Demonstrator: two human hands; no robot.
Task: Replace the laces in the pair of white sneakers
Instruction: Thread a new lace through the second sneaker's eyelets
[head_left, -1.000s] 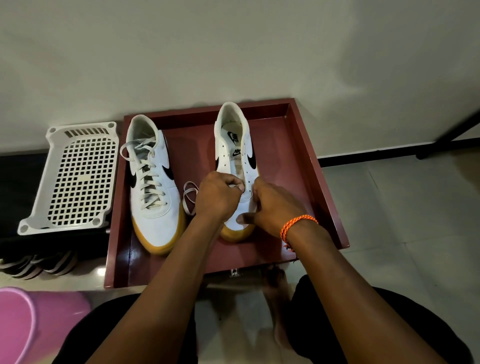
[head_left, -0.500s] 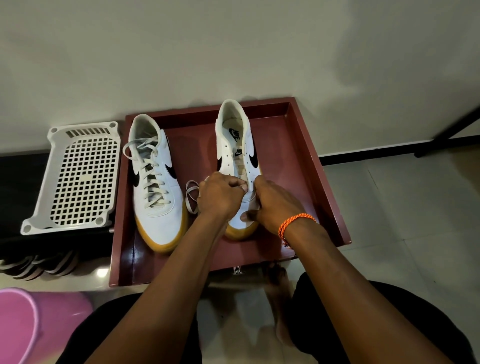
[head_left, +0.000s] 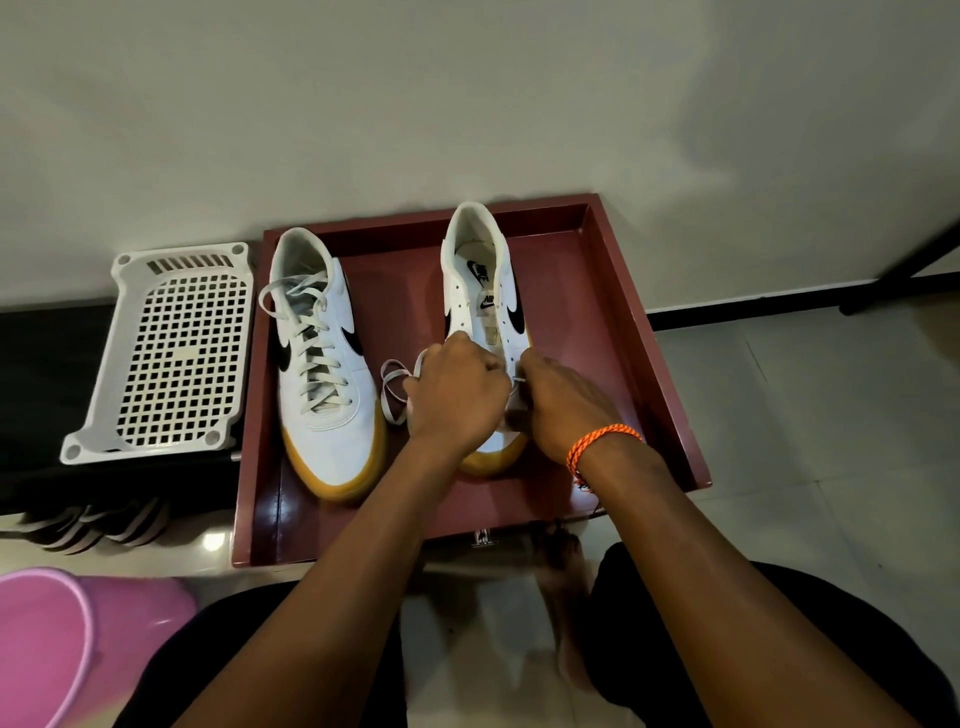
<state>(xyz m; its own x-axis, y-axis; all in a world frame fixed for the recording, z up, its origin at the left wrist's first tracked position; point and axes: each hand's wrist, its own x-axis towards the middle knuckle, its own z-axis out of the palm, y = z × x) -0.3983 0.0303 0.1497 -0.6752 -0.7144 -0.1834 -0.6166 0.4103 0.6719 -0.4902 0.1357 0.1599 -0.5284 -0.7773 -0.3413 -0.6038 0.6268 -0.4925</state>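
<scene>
Two white sneakers in maroon tray (head_left: 670, 364), frame centre. Laced sneaker (head_left: 324, 374) left. Unlaced sneaker (head_left: 485, 312) right; both hands over its front. Left hand (head_left: 457, 395) fingers curled, gripping grey lace (head_left: 393, 387). Right hand (head_left: 563, 402) fingers pinching lace end.

My two white sneakers stand side by side, heels away from me, toes toward me, both with black swooshes and gum-yellow soles. The left sneaker (head_left: 326, 374) is fully laced in pale grey, its ends looped loosely at the collar. The right sneaker (head_left: 485, 291) shows bare upper eyelets; a loose grey lace (head_left: 393, 387) curls just beside its left flank.
</scene>
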